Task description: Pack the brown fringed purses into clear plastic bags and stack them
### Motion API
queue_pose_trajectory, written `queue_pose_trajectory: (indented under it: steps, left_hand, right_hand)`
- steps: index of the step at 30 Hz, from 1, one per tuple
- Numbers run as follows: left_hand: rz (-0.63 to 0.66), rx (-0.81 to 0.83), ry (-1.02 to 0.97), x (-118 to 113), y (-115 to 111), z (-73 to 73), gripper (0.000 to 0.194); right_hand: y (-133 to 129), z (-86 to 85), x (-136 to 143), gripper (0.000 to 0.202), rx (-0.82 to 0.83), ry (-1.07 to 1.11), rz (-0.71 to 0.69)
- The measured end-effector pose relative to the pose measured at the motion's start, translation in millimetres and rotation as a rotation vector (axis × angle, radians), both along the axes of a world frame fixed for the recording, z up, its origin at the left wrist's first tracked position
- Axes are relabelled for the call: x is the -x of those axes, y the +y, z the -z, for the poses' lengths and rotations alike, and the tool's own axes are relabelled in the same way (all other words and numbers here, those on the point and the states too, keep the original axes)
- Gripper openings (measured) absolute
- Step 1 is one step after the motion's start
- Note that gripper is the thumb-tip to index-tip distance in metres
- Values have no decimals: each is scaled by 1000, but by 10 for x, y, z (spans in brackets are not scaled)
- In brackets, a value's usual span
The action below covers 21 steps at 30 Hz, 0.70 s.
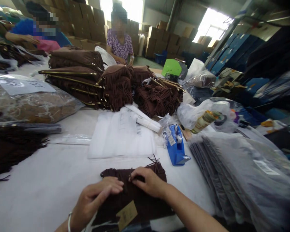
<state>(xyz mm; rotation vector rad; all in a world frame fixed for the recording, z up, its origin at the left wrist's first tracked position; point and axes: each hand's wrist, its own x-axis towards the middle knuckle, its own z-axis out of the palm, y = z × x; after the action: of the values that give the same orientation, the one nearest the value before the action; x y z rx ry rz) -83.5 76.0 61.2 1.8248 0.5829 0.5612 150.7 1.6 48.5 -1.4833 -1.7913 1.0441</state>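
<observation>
A dark brown fringed bag [135, 201] lies flat on the white table before me, with a tan paper tag [127, 215] on its lower part. My left hand [96, 195] rests on the bag's left side, fingers stretched out and lying flat. On the upper right part is my right hand [148, 182], its thumb and forefinger curled towards each other at the brown fringe. What lies between those fingertips is too small to make out. Beyond the bag are white packing sheets [122, 135] and a blue tape dispenser [176, 146].
Brown fringed bags [118, 87] are piled across the table's far side. Grey items in plastic [241, 170] lie at the right, a clear plastic sack [38, 103] at the left. Two people stand beyond the table. More brown fringe [12, 148] is at the left edge.
</observation>
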Motion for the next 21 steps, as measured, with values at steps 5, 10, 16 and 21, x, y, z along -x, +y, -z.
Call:
queue_pose_trajectory:
  steps: [5,10,16,21]
  left_hand:
    - [-6,-2,262,-379,285,38,37]
    - [292,-481,308,-665,91,352,40]
    - [318,-730,315,-526,-82,456,44]
    - [327,-730,303,-451,-92,457,41]
  right_hand:
    - [-514,-49,-24,49,-180,-104,-197]
    - [-665,-63,-363,30,-241,-93,283]
    - [-350,113,-1067,48,429,142,739]
    - [-56,289,-1130,62,742,380,572]
